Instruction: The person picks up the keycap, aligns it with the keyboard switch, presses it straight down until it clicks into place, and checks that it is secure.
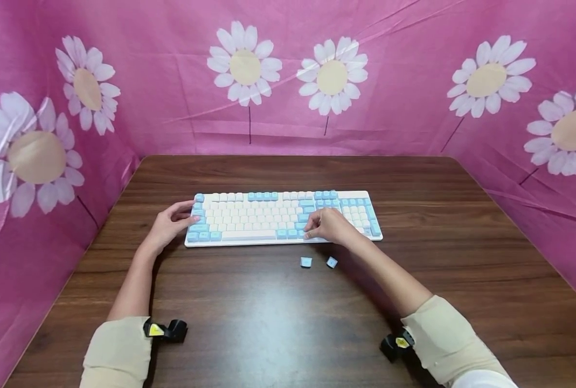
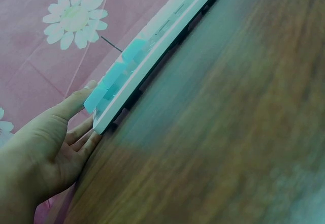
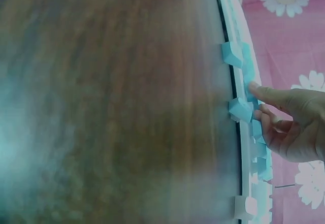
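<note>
A white and light-blue keyboard [image 1: 249,220] lies on the brown table. At its left end is my left hand [image 1: 168,226]; in the left wrist view this hand [image 2: 56,137] grips the corner, thumb on the blue keys and other fingers against the side and lower edge. Over the lower right part, my right hand [image 1: 331,225] has thumb and fingertips brought together at a blue key. Seen from the right wrist, that hand [image 3: 299,120] pinches a blue keycap, mostly hidden by the fingers. Two loose light-blue keycaps, one [image 1: 306,262] and another [image 1: 332,262], lie in front of the keyboard.
The wooden table [image 1: 268,323] extends around the keyboard on all sides. Pink cloth [image 1: 171,108] printed with white daisies hangs behind and beside it. Black cameras are strapped at the left sleeve [image 1: 118,345] and right sleeve [image 1: 448,328].
</note>
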The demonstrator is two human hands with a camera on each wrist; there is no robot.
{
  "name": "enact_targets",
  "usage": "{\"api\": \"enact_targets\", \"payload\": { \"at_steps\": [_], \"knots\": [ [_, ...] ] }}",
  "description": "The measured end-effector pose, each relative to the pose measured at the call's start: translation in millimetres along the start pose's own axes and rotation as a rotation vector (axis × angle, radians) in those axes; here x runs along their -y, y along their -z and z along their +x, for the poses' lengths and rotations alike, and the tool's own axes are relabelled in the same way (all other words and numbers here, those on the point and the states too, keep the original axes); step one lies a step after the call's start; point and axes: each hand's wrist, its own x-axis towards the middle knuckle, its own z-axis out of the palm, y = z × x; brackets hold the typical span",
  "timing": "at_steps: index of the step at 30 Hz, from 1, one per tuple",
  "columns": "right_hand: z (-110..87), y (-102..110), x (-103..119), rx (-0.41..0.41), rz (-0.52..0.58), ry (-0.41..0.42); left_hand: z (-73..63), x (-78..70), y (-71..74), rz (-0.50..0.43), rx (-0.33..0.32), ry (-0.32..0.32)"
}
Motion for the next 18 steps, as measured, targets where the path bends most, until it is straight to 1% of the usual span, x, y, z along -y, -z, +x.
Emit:
{"api": "enact_targets", "payload": {
  "at_steps": [5,7,8,14,15,18],
  "knots": [
    [-1.5,1.0,3.4,0.017,-0.02,0.014,-0.4,-1.3,0.5,0.012,0.004,0.008],
    [-2.8,2.1,4.8,0.018,-0.02,0.016,-0.3,-1.7,1.1,0.002,0.009,0.009],
    [-3.3,2.6,5.3,0.017,-0.019,0.02,-0.8,-3.6,1.5,-0.004,0.011,0.012],
    [-4.6,1.6,6.4,-0.006,-0.046,0.06,-11.6,-28.7,0.1,-0.023,0.021,0.013],
    [-4.9,1.3,6.4,-0.01,-0.051,0.061,-12.5,-30.5,-0.2,-0.025,0.019,0.01],
    [-6.3,1.0,7.0,-0.021,-0.062,0.051,-10.1,-27.0,0.1,-0.031,0.015,0.008]
  ]
}}
